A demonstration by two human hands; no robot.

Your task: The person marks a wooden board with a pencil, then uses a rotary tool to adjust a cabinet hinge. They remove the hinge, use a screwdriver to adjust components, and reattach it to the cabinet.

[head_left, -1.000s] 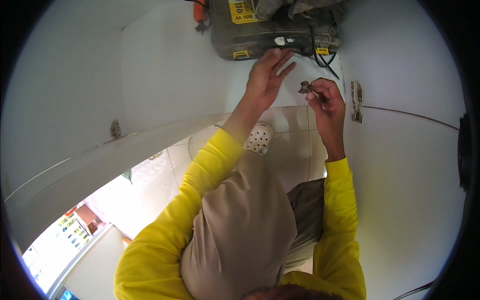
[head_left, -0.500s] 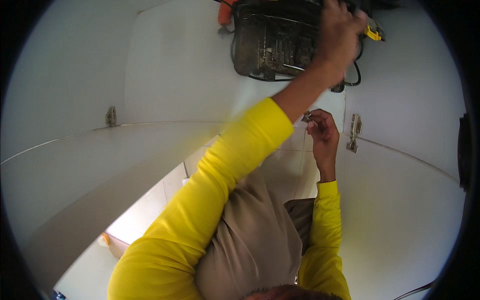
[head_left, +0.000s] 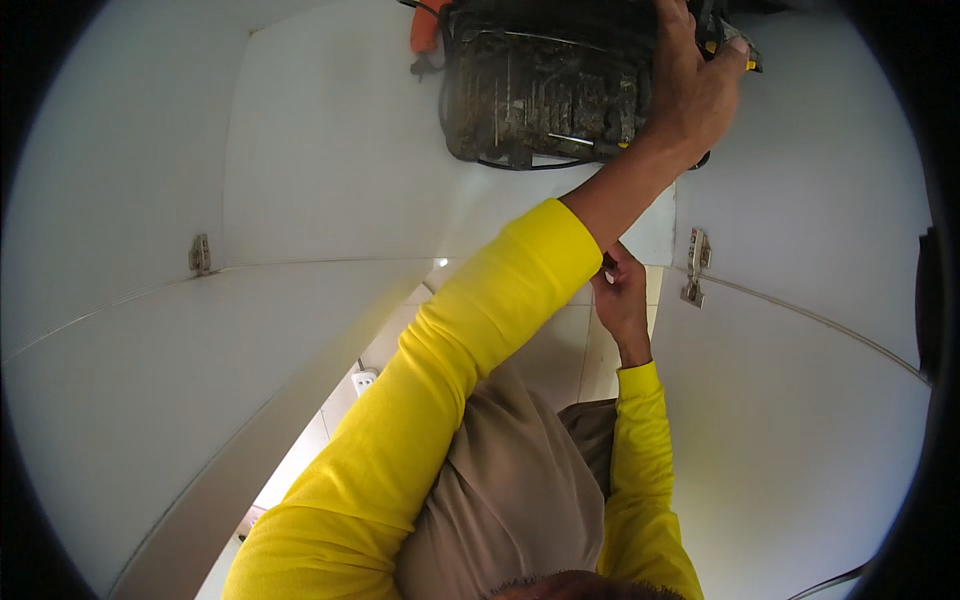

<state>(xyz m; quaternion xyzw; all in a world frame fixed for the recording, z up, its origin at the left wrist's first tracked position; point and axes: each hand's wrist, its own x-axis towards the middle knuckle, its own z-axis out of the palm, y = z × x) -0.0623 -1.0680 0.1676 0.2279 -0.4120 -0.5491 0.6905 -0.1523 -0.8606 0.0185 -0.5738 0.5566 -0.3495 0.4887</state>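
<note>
My left hand (head_left: 690, 85) reaches across to the top right of a grimy black tool case (head_left: 520, 90), gripping near its right end and yellow latch (head_left: 750, 64); some fingertips are out of sight. The case shows a moulded surface and stands on a white cabinet board (head_left: 340, 180). My right hand (head_left: 625, 295) is lower, its fingers closed and partly hidden behind my left forearm, so what it holds is hard to make out.
An orange item (head_left: 424, 25) with a dark cord is left of the case. White panels with metal hinges (head_left: 200, 254) flank me, another hinge (head_left: 697, 268) being at the right. Below are a tiled floor (head_left: 550, 335) and a white power socket strip (head_left: 364, 380).
My left hand has moved up and right onto the case, whose visible face now shows dark moulding instead of the yellow label. My right hand has dropped lower, behind the left forearm.
</note>
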